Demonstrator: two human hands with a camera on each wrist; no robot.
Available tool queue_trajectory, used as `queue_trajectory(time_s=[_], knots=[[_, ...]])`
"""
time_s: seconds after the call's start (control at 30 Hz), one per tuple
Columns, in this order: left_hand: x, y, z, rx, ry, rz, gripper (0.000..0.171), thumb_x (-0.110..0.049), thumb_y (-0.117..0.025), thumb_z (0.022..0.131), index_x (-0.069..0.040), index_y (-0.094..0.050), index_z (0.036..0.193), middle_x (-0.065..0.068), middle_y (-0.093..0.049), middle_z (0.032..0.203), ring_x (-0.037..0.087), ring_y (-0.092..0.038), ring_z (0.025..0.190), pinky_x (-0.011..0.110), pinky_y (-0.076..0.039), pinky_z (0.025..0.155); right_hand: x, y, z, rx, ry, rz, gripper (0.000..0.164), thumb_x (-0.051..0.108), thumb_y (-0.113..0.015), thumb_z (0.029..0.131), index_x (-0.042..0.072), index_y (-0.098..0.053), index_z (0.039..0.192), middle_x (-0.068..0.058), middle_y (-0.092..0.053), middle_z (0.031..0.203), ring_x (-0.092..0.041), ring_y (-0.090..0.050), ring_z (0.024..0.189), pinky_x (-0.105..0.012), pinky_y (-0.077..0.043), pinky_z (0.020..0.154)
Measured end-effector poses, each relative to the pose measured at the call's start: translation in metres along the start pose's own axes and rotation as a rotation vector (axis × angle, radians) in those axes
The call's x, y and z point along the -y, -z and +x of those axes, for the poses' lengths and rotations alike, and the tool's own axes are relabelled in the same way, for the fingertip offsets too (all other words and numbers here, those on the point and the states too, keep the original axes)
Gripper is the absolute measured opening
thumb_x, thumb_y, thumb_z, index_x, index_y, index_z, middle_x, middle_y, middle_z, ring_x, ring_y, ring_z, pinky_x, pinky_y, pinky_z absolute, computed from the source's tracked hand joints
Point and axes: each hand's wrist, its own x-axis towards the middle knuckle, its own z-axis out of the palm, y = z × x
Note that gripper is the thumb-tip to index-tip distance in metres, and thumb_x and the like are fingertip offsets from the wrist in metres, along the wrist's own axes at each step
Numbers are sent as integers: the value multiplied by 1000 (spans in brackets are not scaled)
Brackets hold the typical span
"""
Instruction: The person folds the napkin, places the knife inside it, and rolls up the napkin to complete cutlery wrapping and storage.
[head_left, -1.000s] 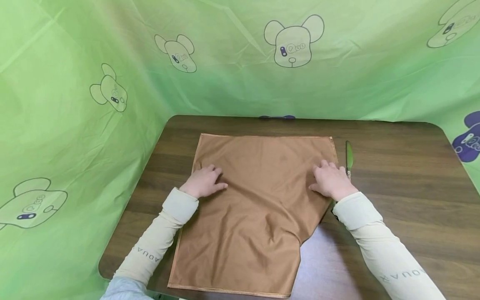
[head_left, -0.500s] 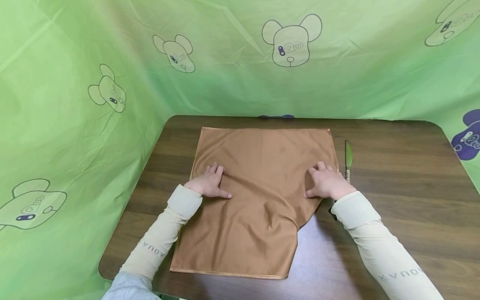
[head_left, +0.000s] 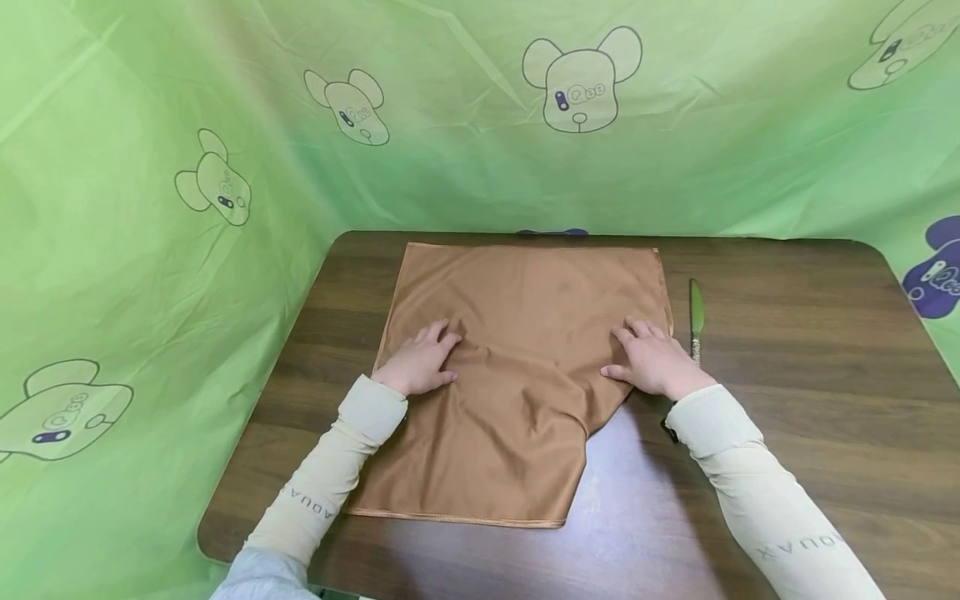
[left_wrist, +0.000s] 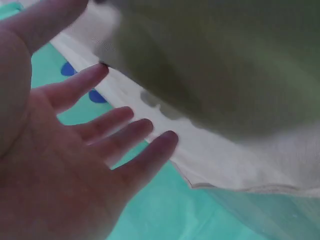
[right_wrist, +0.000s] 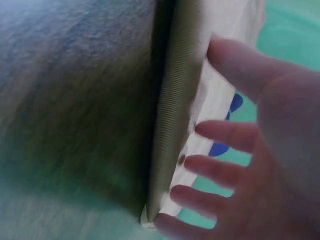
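Note:
A brown cloth with stitched hems lies on the table, wrinkled across its middle and tucked in at its near right side. My left hand rests on the cloth near its left edge, fingers spread and fingertips touching the fabric. On the right part of the cloth, my right hand presses with spread fingertips, the thumb pointing inward. Both wrist views show the left palm and the right palm with fingers apart and fingertips at the cloth, which looks pale there. Neither hand grips a fold.
A knife with a green-looking blade lies just right of the cloth, its handle partly behind my right hand. The dark wood table has rounded corners. Green sheets printed with bear heads hang behind it and at its left.
The cloth has slid away from me, its far hem now nearer the table's back edge and its near hem farther up the table. Both hands have shifted slightly inward on it.

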Motion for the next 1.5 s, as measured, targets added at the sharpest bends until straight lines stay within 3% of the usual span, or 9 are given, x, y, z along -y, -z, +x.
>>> queue_trajectory(time_s=[0.23, 0.4, 0.7, 0.77, 0.97, 1.1, 1.23, 1.33, 1.5], knots=[[-10, -4, -18, 24, -16, 4, 68, -38, -70, 86, -7, -45, 141, 24, -31, 151, 43, -41, 132, 56, -42, 102, 5, -3, -12, -72, 183, 62, 37, 46, -82, 69, 18, -61, 83, -18, -53, 132, -45, -40, 124, -66, -32, 96], [-13, -2, -27, 114, 71, -50, 88, -46, -75, 80, -12, -33, 150, 23, -19, 157, 45, -23, 143, 62, -38, 103, 11, -8, -25, -44, 284, -2, 45, 40, -89, 51, 22, -58, 78, -16, -53, 131, -43, -41, 124, -64, -32, 94], [-11, -5, -25, 187, 126, -114, 102, -40, -81, 75, -15, -22, 155, 23, -7, 160, 48, -7, 146, 62, -27, 111, 13, -6, -25, -121, 339, -38, 6, 20, -70, 85, 22, -66, 81, -14, -58, 127, -42, -44, 124, -65, -33, 96], [-10, -6, -24, 190, 128, -121, 104, -39, -82, 74, -16, -21, 155, 23, -5, 161, 48, -4, 147, 61, -25, 113, 14, -5, -22, -197, 303, -44, 4, 21, -67, 88, 18, -67, 86, -13, -60, 123, -41, -47, 120, -62, -35, 94], [-8, -8, -22, 185, 121, -110, 105, -41, -83, 73, -18, -21, 155, 22, -4, 161, 47, -3, 147, 61, -27, 112, 20, -6, -13, -617, 70, -106, 29, 32, -72, 83, 9, -57, 72, -15, -56, 91, -40, -51, 86, -50, -38, 66], [-8, -8, -21, 189, 116, -98, 105, -43, -81, 73, -19, -20, 155, 20, -3, 162, 47, -3, 147, 61, -28, 111, 24, -9, -14, -474, -4, -119, 25, 31, -62, 90, 8, -66, 79, -14, -57, 89, -39, -49, 86, -51, -37, 67], [-7, -9, -22, 195, 120, -98, 105, -44, -81, 73, -20, -20, 155, 20, -3, 162, 47, -3, 147, 62, -28, 111, 26, -12, -15, -277, -28, -69, 33, 27, -57, 93, 7, -64, 119, -19, -53, 117, -43, -44, 106, -56, -36, 78], [-7, -9, -22, 194, 122, -101, 106, -44, -81, 73, -19, -20, 155, 20, -3, 162, 47, -3, 147, 62, -28, 111, 28, -15, -12, -262, -65, -23, 48, 29, -60, 91, 3, -54, 131, -24, -47, 127, -47, -39, 113, -59, -34, 81], [-7, -8, -22, 186, 125, -103, 106, -44, -81, 73, -20, -20, 155, 19, -3, 162, 46, -3, 147, 61, -28, 111, 32, -23, -6, -278, -96, -4, 44, 29, -66, 86, 2, -59, 121, -26, -47, 124, -48, -38, 111, -59, -35, 80]])
